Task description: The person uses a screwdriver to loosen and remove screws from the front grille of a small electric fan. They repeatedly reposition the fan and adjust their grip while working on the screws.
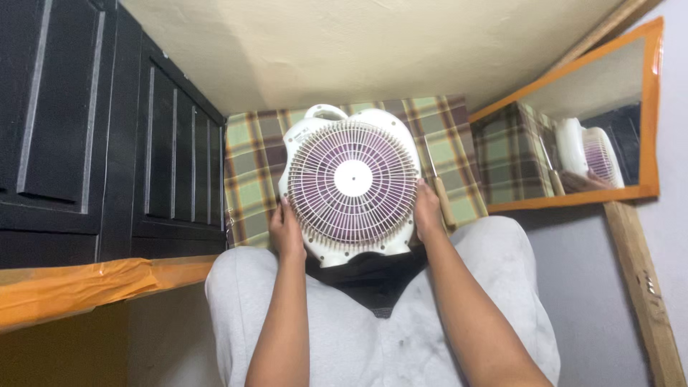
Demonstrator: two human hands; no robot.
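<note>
Left hand (287,233) and right hand (426,211) grip the sides of a round white plastic fan (351,183) with a ribbed grille, above a plaid cloth (251,179).

I hold a white fan (351,183) at the centre of the frame, its round grille facing me with purple blades behind it. My left hand (287,233) grips its lower left edge, and my right hand (428,211) presses against its right side. The fan rests above my lap, on my grey trousers (380,337). Behind it lies a green and brown plaid cloth (247,179). A wooden-handled tool (441,193) lies on the cloth just beside my right hand. An orange-framed mirror (588,122) fills the upper right; black cabinet doors (107,129) stand at the left.
</note>
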